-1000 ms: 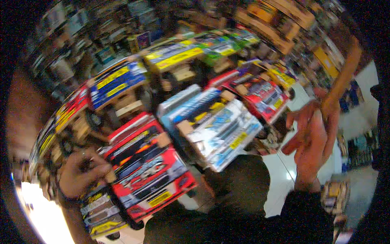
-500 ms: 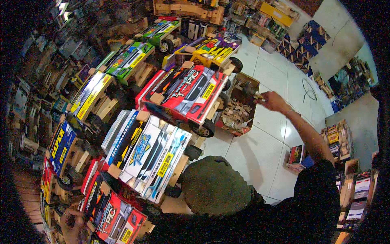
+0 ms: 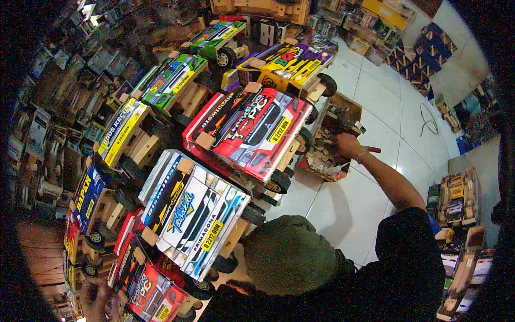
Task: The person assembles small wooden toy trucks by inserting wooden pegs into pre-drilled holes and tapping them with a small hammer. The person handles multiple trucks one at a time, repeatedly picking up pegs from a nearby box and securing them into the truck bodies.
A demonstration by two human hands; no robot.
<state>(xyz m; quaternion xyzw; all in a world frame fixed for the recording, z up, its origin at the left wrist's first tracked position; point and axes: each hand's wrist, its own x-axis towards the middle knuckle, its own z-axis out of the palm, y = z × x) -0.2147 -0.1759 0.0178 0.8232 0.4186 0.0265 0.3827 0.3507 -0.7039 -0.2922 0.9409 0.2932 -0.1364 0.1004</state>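
Note:
My right hand (image 3: pixel 348 146) reaches over the cardboard box (image 3: pixel 335 173) of small wooden pieces on the floor. Its fingers are closed, and a reddish-brown handle (image 3: pixel 371 149) sticks out on its right side; the tool's other end is hidden. At the lower left, my left hand (image 3: pixel 95 301) is dim, with fingers curled beside a red toy truck (image 3: pixel 153 292); what they hold, if anything, is hidden. Between my hands stand a white-and-blue toy truck (image 3: pixel 196 217) and a larger red one (image 3: pixel 244 131), with black wheels and wooden undersides.
Green toy trucks (image 3: pixel 171 80), a yellow-and-purple one (image 3: pixel 292 64) and a blue one (image 3: pixel 88 198) stand around. A rounded olive cloth shape (image 3: pixel 292 255) is close in front of me. White floor tiles (image 3: pixel 375 99) extend right, with a thin wire loop (image 3: pixel 429 121). Stacked wooden parts (image 3: pixel 458 196) line the right.
My right hand has moved from the box's right edge inward over its contents, and a reddish-brown handle now shows. My left hand stays beside the trucks. The view has shifted slightly.

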